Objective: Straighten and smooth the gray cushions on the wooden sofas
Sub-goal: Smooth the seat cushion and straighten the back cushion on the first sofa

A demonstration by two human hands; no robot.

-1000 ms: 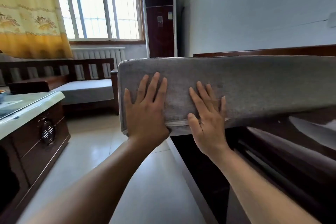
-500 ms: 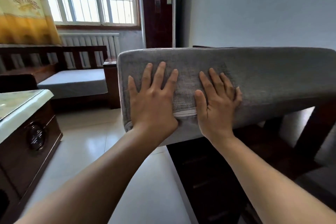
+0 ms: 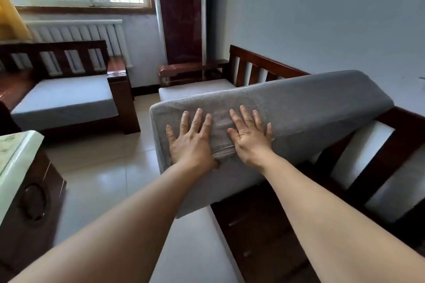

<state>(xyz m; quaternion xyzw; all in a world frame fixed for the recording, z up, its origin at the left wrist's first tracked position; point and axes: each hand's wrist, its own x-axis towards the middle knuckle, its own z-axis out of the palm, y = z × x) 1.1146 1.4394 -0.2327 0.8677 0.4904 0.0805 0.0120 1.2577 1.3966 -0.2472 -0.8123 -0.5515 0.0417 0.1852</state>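
Observation:
A long gray cushion (image 3: 310,108) is held up at a slant over the bare dark slats (image 3: 264,225) of the wooden sofa (image 3: 264,62) by the right wall. Its far end leans against the sofa's backrest. My left hand (image 3: 190,142) lies flat on the cushion's facing side near its left end, fingers straight and thumb hidden. My right hand (image 3: 249,135) presses flat beside it, fingers spread. Between the hands the cover is bunched into a fold. Another gray seat cushion (image 3: 195,89) lies on the sofa beyond, and a pale one (image 3: 195,248) lies under my arms.
A second wooden sofa (image 3: 117,99) with a flat gray cushion (image 3: 64,99) stands under the window at left. A stone-topped wooden table (image 3: 18,156) is at the near left. A tall standing unit (image 3: 181,18) fills the corner. Tiled floor (image 3: 103,163) lies between.
The cushion has tipped from nearly upright to a slant with its far end on the backrest, and sits lower in view. Both hands stay flat on it, side by side.

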